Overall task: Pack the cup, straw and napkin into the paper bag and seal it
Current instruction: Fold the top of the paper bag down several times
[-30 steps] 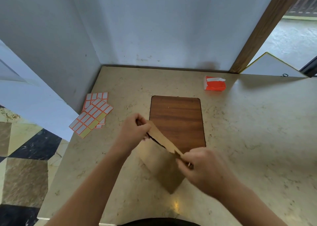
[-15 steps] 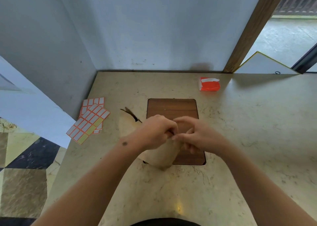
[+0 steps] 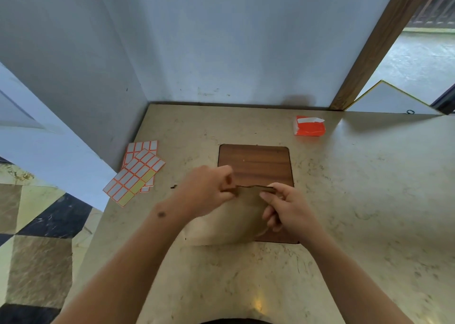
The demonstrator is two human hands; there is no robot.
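A person's left hand (image 3: 205, 192) and right hand (image 3: 286, 206) each pinch an end of the top edge of a brown paper bag (image 3: 234, 221), which stands at the middle of the bench (image 3: 357, 200), its base partly on a wooden board (image 3: 256, 165). The bag's mouth points up and away toward the wall, the pinched edge running left to right. Label sheets (image 3: 135, 173) lie at the bench's left edge; an orange packet (image 3: 309, 126) sits near the far edge.
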